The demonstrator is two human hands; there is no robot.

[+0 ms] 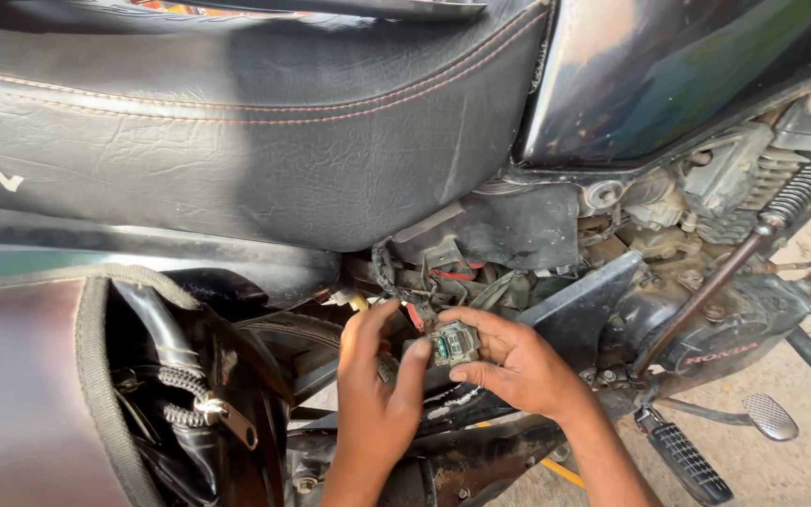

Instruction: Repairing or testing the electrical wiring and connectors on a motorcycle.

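The left hand [373, 376] covers one side of the small grey connector block [452, 344]; its wire ends cannot be made out. Both forearms run off the bottom edge. The black seat [237, 141] is cut at the top and left, the footrest [687, 460] at the bottom.

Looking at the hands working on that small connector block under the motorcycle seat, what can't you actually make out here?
Head view only:
- Back of the small grey connector block: covered by the fingers of the right hand.
- Where its wires run: lost in the dark tangle under the seat.
- Left hand fingertips: partly behind the block.
- Footpeg and bag: cut off by the bottom edge.
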